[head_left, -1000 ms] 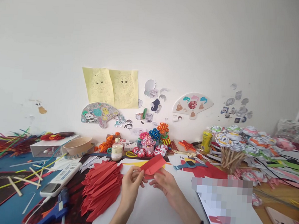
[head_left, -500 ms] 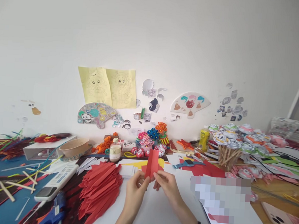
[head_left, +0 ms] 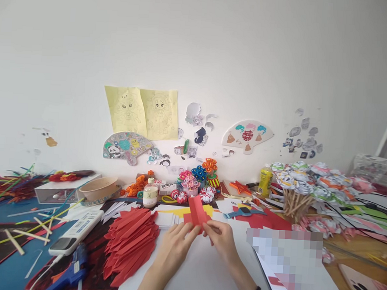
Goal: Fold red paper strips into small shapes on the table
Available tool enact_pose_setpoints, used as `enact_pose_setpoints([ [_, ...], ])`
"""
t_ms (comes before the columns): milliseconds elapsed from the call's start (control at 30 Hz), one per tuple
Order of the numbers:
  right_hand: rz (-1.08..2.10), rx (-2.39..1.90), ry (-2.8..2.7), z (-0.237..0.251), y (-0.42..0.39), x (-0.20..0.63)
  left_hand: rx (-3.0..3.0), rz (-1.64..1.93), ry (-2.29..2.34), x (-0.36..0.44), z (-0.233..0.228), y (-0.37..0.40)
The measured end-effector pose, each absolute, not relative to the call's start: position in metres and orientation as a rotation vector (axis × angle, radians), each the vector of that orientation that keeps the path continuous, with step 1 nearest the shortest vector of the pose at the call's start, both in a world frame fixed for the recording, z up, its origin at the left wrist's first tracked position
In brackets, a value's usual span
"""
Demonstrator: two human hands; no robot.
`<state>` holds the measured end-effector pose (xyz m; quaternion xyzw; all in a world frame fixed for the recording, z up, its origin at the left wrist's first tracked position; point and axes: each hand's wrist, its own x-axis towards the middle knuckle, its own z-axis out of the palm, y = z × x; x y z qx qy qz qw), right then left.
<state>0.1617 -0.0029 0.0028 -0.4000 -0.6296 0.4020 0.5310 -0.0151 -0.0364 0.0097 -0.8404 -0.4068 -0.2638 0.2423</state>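
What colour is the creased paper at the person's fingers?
Red; the creased paper shows best in the head view.

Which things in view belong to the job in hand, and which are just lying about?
In the job:
creased red paper, at the fingers of the left hand and right hand
red paper pile, probably

Apparently just lying about:
blue glue gun
bottle
bowl
blue watch

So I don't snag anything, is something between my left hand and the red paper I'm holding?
Nothing visible stands in the way: your left hand touches the near end of the folded red paper, with your right hand holding it alongside.
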Motion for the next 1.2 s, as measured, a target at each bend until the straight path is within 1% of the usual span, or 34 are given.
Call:
enact_pose_setpoints([
  [100,0.964,-0.936,-1.521,0.004,-0.002,0.161,-2.285,-0.758,-1.052,-0.017,0.01,-0.037],
  [267,1.051,-0.901,-1.534,0.003,-0.002,0.16,-2.334,-0.933,-1.203,-0.016,0.012,-0.04],
  [533,1.239,-0.748,-1.497,0.003,-0.006,0.158,-2.425,-1.651,-1.47,-0.007,0.023,-0.04],
  [833,1.364,-0.688,-1.512,0.009,-0.009,0.157,-2.401,-2.128,-1.55,-0.004,0.019,-0.039],
  [900,1.39,-0.681,-1.511,0.008,-0.009,0.157,-2.423,-2.157,-1.592,-0.003,0.018,-0.038],
  [1033,1.435,-0.636,-1.51,0.006,-0.007,0.158,-2.519,-2.005,-1.735,-0.001,0.016,-0.037],
  [1200,1.477,-0.634,-1.521,0.004,-0.007,0.157,-2.443,-2.039,-1.783,0.0,0.012,-0.035],
])
